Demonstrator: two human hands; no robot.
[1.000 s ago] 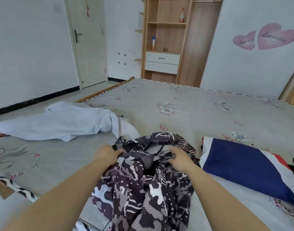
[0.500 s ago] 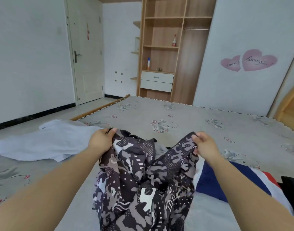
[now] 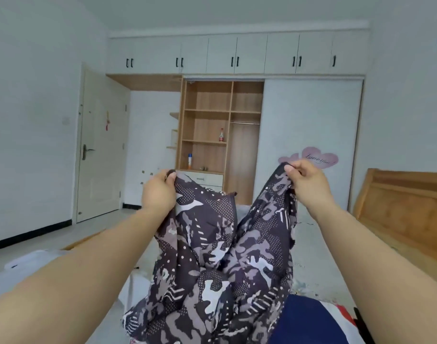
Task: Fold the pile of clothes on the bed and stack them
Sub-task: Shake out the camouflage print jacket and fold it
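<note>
Above the bed (image 3: pixel 148 264), both hands pinch the camouflage garment (image 3: pixel 212 264), left hand (image 3: pixel 159 192), right hand (image 3: pixel 309 184); such small corner grips may slip, dropping it crumpled.

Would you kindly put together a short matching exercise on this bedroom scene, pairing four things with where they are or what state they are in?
Things:
1. camouflage garment
2. red-capped bottle
3. navy blue cloth
4. white garment

Places or states:
A. lying on the bed at lower left
B. standing on a shelf of the open wardrobe
C. held up by its top edge between the left hand and right hand
D. lying at the lower right, beside the hanging fabric

Pairs: 1-C, 2-B, 3-D, 4-A
</note>
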